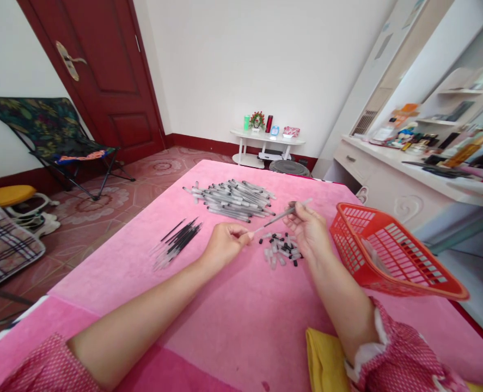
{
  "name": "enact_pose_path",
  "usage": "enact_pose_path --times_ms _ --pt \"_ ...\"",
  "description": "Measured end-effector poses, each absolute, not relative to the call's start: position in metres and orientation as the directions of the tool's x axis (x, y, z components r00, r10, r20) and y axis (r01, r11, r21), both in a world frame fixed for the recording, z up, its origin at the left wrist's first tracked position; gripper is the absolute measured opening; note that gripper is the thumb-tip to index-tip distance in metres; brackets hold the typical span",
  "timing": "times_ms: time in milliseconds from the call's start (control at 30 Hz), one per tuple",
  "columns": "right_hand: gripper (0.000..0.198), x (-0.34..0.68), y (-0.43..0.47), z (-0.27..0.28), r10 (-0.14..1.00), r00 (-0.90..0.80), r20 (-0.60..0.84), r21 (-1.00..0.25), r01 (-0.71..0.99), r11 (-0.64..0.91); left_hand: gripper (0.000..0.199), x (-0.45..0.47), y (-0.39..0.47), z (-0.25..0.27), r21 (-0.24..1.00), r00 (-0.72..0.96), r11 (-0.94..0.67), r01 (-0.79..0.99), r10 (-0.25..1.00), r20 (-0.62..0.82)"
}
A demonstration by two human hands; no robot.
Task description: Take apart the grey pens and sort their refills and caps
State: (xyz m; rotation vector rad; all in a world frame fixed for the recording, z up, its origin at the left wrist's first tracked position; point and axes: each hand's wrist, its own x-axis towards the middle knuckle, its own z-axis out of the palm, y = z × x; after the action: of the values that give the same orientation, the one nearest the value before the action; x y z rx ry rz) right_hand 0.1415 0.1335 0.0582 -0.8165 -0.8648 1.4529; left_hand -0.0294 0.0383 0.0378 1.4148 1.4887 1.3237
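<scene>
My left hand (230, 238) pinches the clear end of a pen refill (272, 220), whose dark part reaches towards the barrel. In my right hand (309, 228) is a translucent pen barrel (289, 210), tilted and in line with the refill. How far the refill sits inside the barrel I cannot tell. Just below lies a loose group of small caps and black plugs (282, 247). Beyond my hands is a heap of grey translucent pens (235, 200). A bundle of black refills (181, 239) rests to the left of my left hand.
A red plastic basket (388, 245) stands at the right, with something clear inside. A yellow cloth (326, 359) lies by my right forearm. The table wears a pink cover (225, 316). Farther off are a folding chair (57, 130) and a cluttered dresser (388, 163).
</scene>
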Motion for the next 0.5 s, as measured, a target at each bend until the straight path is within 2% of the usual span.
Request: enact_pose_path --times_ms 100,200,367,433,500 --pt "0.014 0.148 0.139 0.061 1.000 0.010 0.009 -0.862 -0.507 0.012 0.022 -0.070 0.008 0.047 0.875 -0.172 -0.074 0.479 0.969 0.176" --pt "0.014 0.151 0.139 0.067 0.998 0.045 0.033 -0.856 -0.514 0.051 0.026 -0.126 -0.024 0.052 0.781 -0.292 0.030 0.624 0.936 0.197" --pt "0.016 0.148 0.132 0.075 0.997 0.031 0.077 -0.869 -0.488 0.082 0.032 -0.203 -0.061 0.049 0.428 -0.505 0.398 0.811 0.846 0.169" --pt "0.018 0.146 0.129 0.076 0.996 0.020 0.085 -0.879 -0.470 0.084 0.033 -0.215 -0.065 0.046 0.292 -0.508 0.462 0.838 0.855 0.104" --pt "0.020 0.145 0.128 0.077 0.995 0.016 0.100 -0.889 -0.448 0.097 0.034 -0.219 -0.066 0.043 0.218 -0.469 0.453 0.864 0.883 0.022"
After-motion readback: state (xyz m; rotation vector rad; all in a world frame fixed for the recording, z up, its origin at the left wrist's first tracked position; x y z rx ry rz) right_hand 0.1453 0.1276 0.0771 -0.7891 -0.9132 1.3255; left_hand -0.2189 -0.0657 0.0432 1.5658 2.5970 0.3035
